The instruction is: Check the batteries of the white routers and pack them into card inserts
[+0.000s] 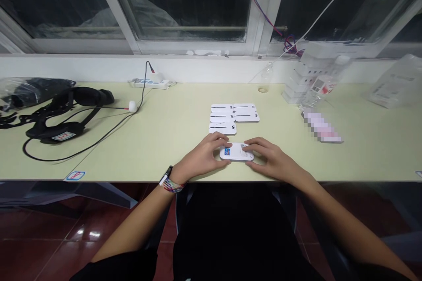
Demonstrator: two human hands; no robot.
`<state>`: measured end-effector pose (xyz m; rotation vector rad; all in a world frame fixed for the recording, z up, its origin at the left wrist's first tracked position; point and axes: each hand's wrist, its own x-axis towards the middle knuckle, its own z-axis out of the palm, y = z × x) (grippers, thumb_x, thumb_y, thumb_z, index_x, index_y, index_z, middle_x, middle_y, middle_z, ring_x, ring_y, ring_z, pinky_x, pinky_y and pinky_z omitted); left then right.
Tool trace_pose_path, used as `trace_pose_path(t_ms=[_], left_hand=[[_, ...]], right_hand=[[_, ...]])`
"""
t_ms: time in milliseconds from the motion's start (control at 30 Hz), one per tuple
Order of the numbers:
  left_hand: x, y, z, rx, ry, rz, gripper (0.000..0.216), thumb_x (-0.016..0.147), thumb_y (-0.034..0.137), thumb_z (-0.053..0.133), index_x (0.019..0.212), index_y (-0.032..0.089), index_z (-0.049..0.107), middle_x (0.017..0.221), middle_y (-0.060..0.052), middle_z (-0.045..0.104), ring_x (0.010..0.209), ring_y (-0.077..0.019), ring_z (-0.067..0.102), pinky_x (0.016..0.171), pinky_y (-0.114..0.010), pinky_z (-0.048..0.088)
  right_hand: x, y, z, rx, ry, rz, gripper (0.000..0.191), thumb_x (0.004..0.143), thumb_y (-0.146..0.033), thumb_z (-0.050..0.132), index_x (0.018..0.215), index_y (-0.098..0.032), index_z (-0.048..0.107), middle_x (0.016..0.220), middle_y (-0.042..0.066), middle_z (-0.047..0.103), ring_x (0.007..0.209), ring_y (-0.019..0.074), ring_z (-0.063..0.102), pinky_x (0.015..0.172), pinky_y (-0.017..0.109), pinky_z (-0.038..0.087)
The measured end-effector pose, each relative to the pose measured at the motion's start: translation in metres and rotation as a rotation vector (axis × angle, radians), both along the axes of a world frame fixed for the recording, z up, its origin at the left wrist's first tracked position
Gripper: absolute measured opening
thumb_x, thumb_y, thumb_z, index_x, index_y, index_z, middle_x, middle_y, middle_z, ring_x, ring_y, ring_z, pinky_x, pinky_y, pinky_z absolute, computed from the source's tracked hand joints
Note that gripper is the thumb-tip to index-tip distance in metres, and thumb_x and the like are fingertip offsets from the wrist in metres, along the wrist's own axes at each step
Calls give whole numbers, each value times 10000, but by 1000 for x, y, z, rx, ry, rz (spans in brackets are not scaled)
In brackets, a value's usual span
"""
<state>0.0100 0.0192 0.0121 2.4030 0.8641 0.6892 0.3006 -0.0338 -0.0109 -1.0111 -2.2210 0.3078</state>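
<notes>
A white oblong case (236, 152) with rounded ends lies near the table's front edge. It carries a blue sticker on its left part and small print on its right; I cannot make out its exact kind. My left hand (208, 154) grips the left end, fingers on the far side and thumb at the near edge. At the right end, my right hand (273, 158) holds it in the same way. Just beyond my hands, several white rounded cards or tiles (246, 117) lie close together, each with a black line and a letter like W.
To the left lies a black headset (57, 131) with a cable trailing across the table (158, 118). A power strip (151, 83) sits by the wall. On the right are a pixelated flat object (322, 127), a clear bottle (318, 90), stacked white boxes (296, 81) and a plastic bag (397, 81).
</notes>
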Motion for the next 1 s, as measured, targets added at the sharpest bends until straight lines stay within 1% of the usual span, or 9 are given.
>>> trace_pose_path(t_ms=[167, 300, 400, 533, 667, 733, 833, 900, 1000], left_hand=[[3, -4, 8, 142, 61, -21, 336, 981, 209, 694, 1315, 243, 699, 1278, -97, 725, 1207, -305, 685, 1035, -477, 589], [1, -1, 8, 133, 68, -35, 255, 1055, 178, 577, 1253, 249, 723, 1165, -87, 762, 1134, -298, 697, 971, -474, 581], [0, 0, 8, 64, 33, -38, 194, 1086, 241, 598, 1200, 246, 755, 1101, -73, 791, 1042, -275, 715, 910, -434, 572], [-1, 0, 10, -41, -41, -37, 177, 1074, 277, 648, 1180, 244, 785, 1089, -56, 817, 995, -252, 744, 877, -389, 560], [-1, -2, 11, -117, -73, -18, 136, 1039, 319, 723, 1111, 239, 806, 1049, -45, 814, 957, -243, 750, 854, -368, 558], [-1, -2, 11, -112, -50, -12, 129, 1033, 332, 736, 1071, 232, 807, 1009, -45, 803, 925, -241, 743, 830, -365, 552], [-1, -3, 12, -117, -12, -14, 128, 1022, 344, 753, 1039, 230, 807, 980, -41, 799, 890, -240, 739, 801, -366, 551], [0, -4, 12, -153, -25, -38, 133, 1016, 334, 762, 1092, 236, 810, 1036, -42, 816, 932, -244, 757, 834, -373, 572], [1, -4, 12, -227, -135, -101, 226, 1031, 301, 742, 1243, 252, 800, 1213, -55, 830, 1122, -262, 774, 994, -401, 599]], right_hand=[[-4, 0, -2, 166, -163, -63, 345, 1057, -230, 618, 1395, -226, 687, 1224, 167, 768, 1056, 323, 783, 861, 479, 683], [-5, 0, 0, 104, -112, -121, 269, 1078, -220, 585, 1305, -220, 729, 1082, 138, 804, 921, 300, 795, 807, 465, 682], [-4, -2, 1, -16, 82, -71, 315, 1093, -285, 633, 1401, -273, 694, 1278, 111, 806, 1101, 293, 806, 961, 482, 689], [-6, -2, 1, -222, 337, -4, 552, 1078, -345, 684, 1614, -346, 550, 1467, 90, 754, 1340, 299, 743, 1141, 555, 633], [-9, 0, -1, -279, 544, 28, 937, 1027, -397, 770, 1779, -438, 212, 1830, 99, 351, 1576, 310, 543, 1278, 592, 498], [-8, 0, 0, -308, 581, 20, 858, 1009, -437, 793, 1741, -409, 347, 1795, 104, 423, 1551, 315, 573, 1261, 582, 516], [-3, -2, 3, -412, 493, 3, 432, 1021, -485, 768, 1400, -279, 746, 1347, 110, 808, 1209, 307, 795, 1046, 511, 672], [0, -4, 6, -440, 441, -19, 325, 1019, -486, 766, 1236, -248, 815, 1134, 87, 858, 1020, 285, 827, 908, 458, 704], [0, -5, 9, -419, 466, -47, 312, 997, -475, 790, 1210, -249, 823, 1115, 78, 863, 956, 266, 824, 844, 421, 703]])
